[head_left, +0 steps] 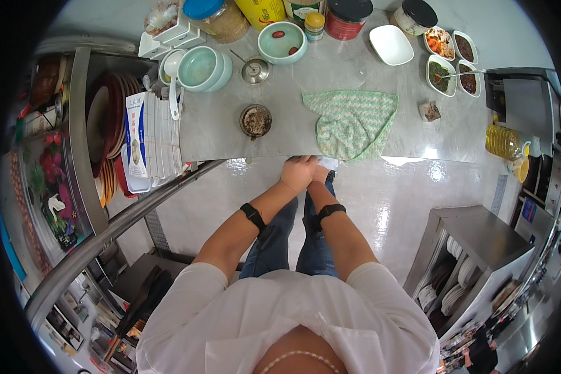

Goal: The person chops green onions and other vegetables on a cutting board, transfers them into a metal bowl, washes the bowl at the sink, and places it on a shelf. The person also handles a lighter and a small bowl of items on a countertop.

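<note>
My left hand (298, 174) and my right hand (320, 174) meet at the front edge of the steel counter (290, 126). The left lies partly over the right, and the fingers are mostly hidden. No object shows between them. Just beyond, to the right, a crumpled green-and-white cloth (355, 124) overhangs the edge slightly. Left of the hands stands a small round container (256, 121) with brown, crusty contents. A small cube-shaped block (430, 111) lies farther right. Behind are a small metal lidded pot (255, 71) and a celadon bowl (282, 43) holding two red dates.
Stacked celadon bowls (200, 69), a white ladle (174, 89) and bundled cartons (149, 135) stand left. Small condiment dishes (442, 75) and a white dish (391, 45) sit right, near an oil bottle (504, 141). A metal rail (135, 224) and a plate cabinet (477, 233) flank me.
</note>
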A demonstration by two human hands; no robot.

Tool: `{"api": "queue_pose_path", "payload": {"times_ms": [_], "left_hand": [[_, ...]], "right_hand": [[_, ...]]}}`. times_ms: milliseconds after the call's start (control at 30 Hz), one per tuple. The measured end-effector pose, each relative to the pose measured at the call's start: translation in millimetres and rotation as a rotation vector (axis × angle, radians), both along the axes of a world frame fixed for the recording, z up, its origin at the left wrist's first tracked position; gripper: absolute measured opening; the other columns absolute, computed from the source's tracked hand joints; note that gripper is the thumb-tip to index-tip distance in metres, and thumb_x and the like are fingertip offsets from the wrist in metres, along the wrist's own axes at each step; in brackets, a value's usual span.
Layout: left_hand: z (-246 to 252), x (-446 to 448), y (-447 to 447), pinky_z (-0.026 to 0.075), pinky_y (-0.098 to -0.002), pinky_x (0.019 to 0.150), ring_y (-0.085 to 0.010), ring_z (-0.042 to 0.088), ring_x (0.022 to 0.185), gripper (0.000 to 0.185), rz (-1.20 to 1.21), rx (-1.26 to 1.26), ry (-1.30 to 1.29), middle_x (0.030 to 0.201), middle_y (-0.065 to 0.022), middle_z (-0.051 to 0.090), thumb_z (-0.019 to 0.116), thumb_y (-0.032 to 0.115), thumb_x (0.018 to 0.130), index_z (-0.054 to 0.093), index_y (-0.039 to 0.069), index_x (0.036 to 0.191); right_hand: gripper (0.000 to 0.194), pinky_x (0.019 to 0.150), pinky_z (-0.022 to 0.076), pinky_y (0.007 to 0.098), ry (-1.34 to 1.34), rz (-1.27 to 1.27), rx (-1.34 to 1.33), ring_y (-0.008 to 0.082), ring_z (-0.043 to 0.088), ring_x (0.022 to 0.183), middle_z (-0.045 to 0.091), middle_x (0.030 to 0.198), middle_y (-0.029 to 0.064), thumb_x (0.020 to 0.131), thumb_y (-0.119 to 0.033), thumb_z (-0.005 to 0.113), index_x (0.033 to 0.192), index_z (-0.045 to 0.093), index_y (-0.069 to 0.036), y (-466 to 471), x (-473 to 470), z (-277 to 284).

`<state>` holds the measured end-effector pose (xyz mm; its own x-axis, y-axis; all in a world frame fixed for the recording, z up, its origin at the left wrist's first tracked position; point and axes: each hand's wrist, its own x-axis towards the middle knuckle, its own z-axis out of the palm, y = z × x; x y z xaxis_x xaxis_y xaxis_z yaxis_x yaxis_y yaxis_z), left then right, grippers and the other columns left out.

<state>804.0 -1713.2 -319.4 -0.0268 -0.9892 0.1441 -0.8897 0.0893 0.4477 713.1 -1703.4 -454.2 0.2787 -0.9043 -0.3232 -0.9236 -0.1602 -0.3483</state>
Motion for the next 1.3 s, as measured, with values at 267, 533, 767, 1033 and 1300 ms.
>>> {"api": "queue_pose_path", "payload": {"times_ms": [267, 533, 767, 1033, 1300], "left_hand": [[2.8, -11.7, -6.2, 0.053, -0.0383, 0.060, -0.0279, 0.065, 0.068, 0.004, -0.002, 0.050, 0.038, 0.073, -0.0076, 0.061, 0.060, 0.012, 0.074, 0.057, 0.010, 0.075], [3.4, -10.2, -4.9, 0.053, -0.0390, 0.061, -0.0281, 0.066, 0.069, 0.004, -0.008, 0.101, 0.044, 0.076, -0.0081, 0.062, 0.060, 0.013, 0.075, 0.057, 0.011, 0.076], [0.8, 3.5, 7.2, 0.053, -0.0401, 0.067, -0.0307, 0.065, 0.077, 0.012, 0.037, 0.264, 0.227, 0.084, -0.0096, 0.065, 0.067, 0.020, 0.080, 0.063, 0.008, 0.083], [77.2, 37.5, 41.4, 0.049, -0.0342, 0.087, -0.0208, 0.061, 0.100, 0.048, 0.015, 0.569, 0.872, 0.115, -0.0103, 0.061, 0.072, 0.016, 0.082, 0.056, 0.005, 0.126], [162.7, 69.6, 23.2, 0.046, -0.0337, 0.094, -0.0219, 0.057, 0.107, 0.067, 0.157, 0.427, 0.699, 0.123, -0.0101, 0.055, 0.078, 0.014, 0.074, 0.047, 0.008, 0.133]], "right_hand": [[0.018, 0.066, 0.0500, 0.0416, 0.067, -0.039, -0.112, 0.0331, 0.065, 0.079, 0.066, 0.080, 0.0152, 0.085, -0.025, 0.056, 0.079, 0.063, -0.010, 9.8, -11.5, -2.7], [0.016, 0.062, 0.0496, 0.0415, 0.090, -0.021, -0.142, 0.0339, 0.065, 0.074, 0.065, 0.077, 0.0148, 0.084, -0.024, 0.057, 0.079, 0.062, -0.009, -5.7, -12.5, 6.3], [0.031, 0.070, 0.0504, 0.0389, -0.568, -0.262, 0.085, 0.0301, 0.062, 0.079, 0.062, 0.095, 0.0144, 0.081, -0.011, 0.070, 0.105, 0.054, -0.001, 55.9, -36.6, 90.5], [0.040, 0.091, 0.0474, 0.0290, -1.228, -0.481, 0.532, 0.0150, 0.057, 0.106, 0.058, 0.114, 0.0079, 0.090, -0.004, 0.064, 0.125, 0.045, -0.001, 46.8, -60.7, 182.9], [0.045, 0.098, 0.0409, 0.0287, -1.546, -0.387, 0.960, 0.0142, 0.053, 0.111, 0.056, 0.123, 0.0052, 0.102, -0.029, 0.048, 0.138, 0.042, -0.002, 5.4, -0.5, 221.6]]}}
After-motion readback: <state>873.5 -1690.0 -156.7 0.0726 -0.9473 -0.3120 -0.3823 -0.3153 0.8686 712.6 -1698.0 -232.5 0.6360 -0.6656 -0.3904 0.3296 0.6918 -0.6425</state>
